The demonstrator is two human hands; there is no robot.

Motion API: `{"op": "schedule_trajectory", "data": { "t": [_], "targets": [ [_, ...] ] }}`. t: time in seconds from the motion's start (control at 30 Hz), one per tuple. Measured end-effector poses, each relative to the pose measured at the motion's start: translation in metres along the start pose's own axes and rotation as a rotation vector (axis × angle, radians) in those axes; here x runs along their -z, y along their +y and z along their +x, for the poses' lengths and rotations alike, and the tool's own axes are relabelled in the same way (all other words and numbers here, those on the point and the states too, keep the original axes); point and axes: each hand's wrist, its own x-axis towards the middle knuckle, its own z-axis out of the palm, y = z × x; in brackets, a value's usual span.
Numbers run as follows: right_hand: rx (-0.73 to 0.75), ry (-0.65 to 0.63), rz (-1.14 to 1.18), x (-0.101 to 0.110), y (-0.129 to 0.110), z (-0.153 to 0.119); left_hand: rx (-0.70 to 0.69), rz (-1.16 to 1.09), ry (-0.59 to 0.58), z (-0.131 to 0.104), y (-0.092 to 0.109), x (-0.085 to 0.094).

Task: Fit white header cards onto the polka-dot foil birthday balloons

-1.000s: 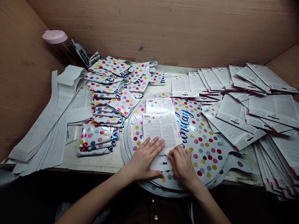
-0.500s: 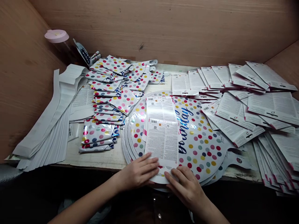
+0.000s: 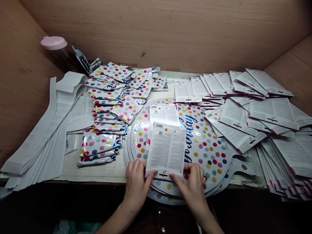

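Observation:
A white printed packet (image 3: pixel 166 151) with a barcode, fine text and a dark hang slot faces up in front of me. My left hand (image 3: pixel 136 180) grips its lower left corner between thumb and fingers. At the lower right corner, my right hand (image 3: pixel 193 182) holds it the same way, fingers curled in. Another printed packet (image 3: pixel 162 111) lies partly hidden beyond it. Both are over a stack of flat, round foil balloons (image 3: pixel 209 143) with coloured dots and blue lettering, whose tails point right.
Folded dotted foil balloons (image 3: pixel 99 143) are piled left of centre. Folded white paper strips (image 3: pixel 46 136) fan out at far left. Many printed packets (image 3: pixel 270 112) overlap on the right. A pink-lidded container (image 3: pixel 54 43) stands in the back left corner, by wooden walls (image 3: pixel 156 29).
Both hands had lain flatter on the packet's lower end; now they have spread apart and grip its lower corners. The packet's slotted flap now shows at the bottom. The view shifted slightly.

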Motion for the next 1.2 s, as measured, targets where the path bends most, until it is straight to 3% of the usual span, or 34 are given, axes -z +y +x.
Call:
{"op": "schedule_trajectory", "data": {
  "t": [0.1, 0.13, 0.17, 0.23, 0.27, 0.37, 0.47, 0.53, 0.6, 0.63, 0.7, 0.73, 0.77, 0.8, 0.87, 0.93, 1.1, 1.2],
  "targets": [
    [-0.136, -0.232, 0.482, 0.019, -0.017, 0.024, 0.033, -0.322, -0.211, 0.021, 0.013, 0.014],
    [-0.152, -0.258, 0.569, 0.028, -0.022, 0.044, 0.031, -0.343, -0.218, 0.035, 0.019, 0.016],
    [-0.154, -0.237, 0.586, 0.037, -0.026, 0.070, 0.027, -0.291, -0.141, 0.051, 0.026, 0.016],
    [-0.101, 0.002, 0.479, 0.053, -0.031, 0.136, 0.017, -0.023, 0.062, 0.086, 0.037, 0.009],
    [-0.103, 0.148, 0.392, 0.061, -0.032, 0.173, 0.055, 0.120, 0.081, 0.102, 0.041, 0.004],
    [-0.147, 0.253, 0.301, 0.077, -0.036, 0.271, 0.131, 0.242, 0.070, 0.134, 0.043, -0.009],
    [-0.174, 0.311, 0.214, 0.089, -0.045, 0.316, 0.167, 0.164, 0.086, 0.143, 0.034, -0.010],
    [-0.148, 0.350, 0.158, 0.092, -0.053, 0.309, 0.183, 0.108, 0.114, 0.141, 0.027, -0.004],
    [-0.101, 0.334, 0.125, 0.088, -0.060, 0.274, 0.184, 0.042, 0.154, 0.137, 0.023, 0.004],
    [-0.090, 0.261, 0.148, 0.082, -0.062, 0.248, 0.181, -0.001, 0.173, 0.134, 0.022, 0.007],
    [-0.095, -0.003, 0.261, 0.063, -0.064, 0.188, 0.169, -0.096, 0.196, 0.125, 0.023, 0.012],
    [-0.170, -0.320, 0.485, 0.051, -0.064, 0.158, 0.160, -0.168, 0.190, 0.119, 0.024, 0.014],
    [-0.272, -0.557, 0.688, 0.040, -0.063, 0.129, 0.153, -0.276, 0.165, 0.112, 0.026, 0.015],
    [-0.370, -0.664, 0.860, 0.029, -0.063, 0.105, 0.147, -0.411, 0.131, 0.104, 0.029, 0.015],
    [-0.530, -0.648, 1.173, 0.013, -0.065, 0.071, 0.139, -0.689, 0.076, 0.086, 0.033, 0.016],
    [-0.630, -0.527, 1.405, 0.004, -0.068, 0.054, 0.139, -0.853, 0.087, 0.069, 0.035, 0.015],
    [-0.762, -0.483, 1.693, -0.006, -0.081, 0.042, 0.138, -0.748, 0.257, 0.042, 0.023, 0.000],
    [-0.716, -0.403, 1.695, -0.015, -0.091, 0.033, 0.151, -0.584, 0.301, 0.031, 0.011, -0.010]
  ]
}}
